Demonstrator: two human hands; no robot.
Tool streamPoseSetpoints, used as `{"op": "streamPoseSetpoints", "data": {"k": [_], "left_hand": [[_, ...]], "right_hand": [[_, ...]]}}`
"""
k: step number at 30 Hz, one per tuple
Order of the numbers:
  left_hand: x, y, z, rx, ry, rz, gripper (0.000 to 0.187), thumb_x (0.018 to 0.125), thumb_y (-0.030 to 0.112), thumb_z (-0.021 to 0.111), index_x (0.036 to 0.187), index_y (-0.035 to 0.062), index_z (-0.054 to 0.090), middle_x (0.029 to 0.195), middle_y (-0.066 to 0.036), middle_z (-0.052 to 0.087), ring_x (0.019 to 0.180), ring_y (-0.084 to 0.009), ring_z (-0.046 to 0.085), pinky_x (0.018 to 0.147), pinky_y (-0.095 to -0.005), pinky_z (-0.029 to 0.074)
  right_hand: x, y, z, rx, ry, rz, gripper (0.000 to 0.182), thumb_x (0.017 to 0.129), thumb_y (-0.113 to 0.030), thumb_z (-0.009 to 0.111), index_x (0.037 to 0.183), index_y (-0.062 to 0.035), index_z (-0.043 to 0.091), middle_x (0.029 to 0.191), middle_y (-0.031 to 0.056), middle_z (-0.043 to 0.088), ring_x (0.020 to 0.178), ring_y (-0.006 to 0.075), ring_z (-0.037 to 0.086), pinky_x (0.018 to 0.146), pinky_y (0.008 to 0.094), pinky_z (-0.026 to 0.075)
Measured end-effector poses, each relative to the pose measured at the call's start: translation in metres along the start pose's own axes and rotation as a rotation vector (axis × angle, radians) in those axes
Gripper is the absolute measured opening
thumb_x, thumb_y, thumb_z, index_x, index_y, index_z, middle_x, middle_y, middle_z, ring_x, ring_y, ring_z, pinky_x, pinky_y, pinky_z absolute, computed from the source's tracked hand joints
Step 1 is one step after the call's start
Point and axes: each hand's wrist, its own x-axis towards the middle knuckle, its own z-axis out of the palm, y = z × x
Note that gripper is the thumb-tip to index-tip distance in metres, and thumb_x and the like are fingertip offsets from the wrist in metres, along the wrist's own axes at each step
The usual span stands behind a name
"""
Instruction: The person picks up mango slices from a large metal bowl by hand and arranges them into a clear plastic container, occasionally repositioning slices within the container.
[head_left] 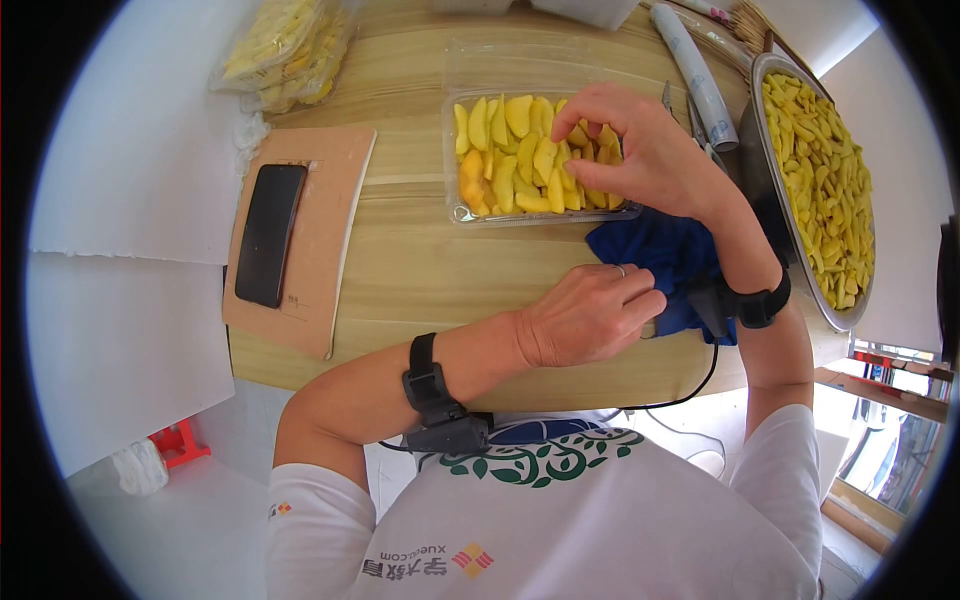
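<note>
My right hand hovers over the right part of a clear plastic box, its thumb and forefinger apart with nothing between them. Rows of pale yellow fruit slices fill the box, with deeper orange ones at its left end. The box's transparent lid lies folded back behind it. Lower down, my left hand is curled closed at the edge of a crumpled blue cloth. What its fingers hold, if anything, is hidden.
A large metal bowl heaped with slices stands at the right. Scissors and a film roll lie nearby. At left, a phone rests on a brown pad. Filled boxes are stacked behind. Black straps with cables circle both arms.
</note>
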Motion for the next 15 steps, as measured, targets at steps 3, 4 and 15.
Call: {"op": "streamPoseSetpoints", "data": {"k": [3,4,15], "left_hand": [[-0.0004,0.0003,-0.0002,0.003,-0.002,-0.003,0.021,0.074,-0.002,0.070,0.092,0.0038,0.060,0.080,-0.008,0.052,0.064,-0.0246,0.058,0.056,-0.0365,0.050],[-0.0004,0.0004,-0.0004,0.004,-0.007,-0.007,0.021,0.074,-0.002,0.070,0.092,0.0037,0.060,0.080,-0.008,0.052,0.064,-0.0245,0.058,0.056,-0.0366,0.050],[0.0002,0.0001,0.0000,0.015,-0.004,-0.005,0.020,0.074,-0.001,0.070,0.091,0.0039,0.061,0.079,-0.008,0.053,0.064,-0.0242,0.058,0.055,-0.0361,0.050]], "right_hand": [[0.0002,0.0002,0.0009,0.004,0.006,-0.012,0.029,0.077,-0.009,0.071,0.104,-0.0057,0.062,0.101,0.0062,0.061,0.086,0.0229,0.054,0.081,0.0336,0.048],[0.0002,0.0000,0.0009,0.004,0.005,-0.012,0.029,0.077,-0.009,0.071,0.104,-0.0057,0.062,0.101,0.0062,0.061,0.086,0.0229,0.054,0.081,0.0336,0.048],[0.0031,-0.0029,0.0009,-0.026,-0.032,-0.042,0.032,0.076,-0.013,0.069,0.105,-0.0052,0.060,0.100,0.0087,0.059,0.091,0.0264,0.054,0.085,0.0354,0.047]]}}
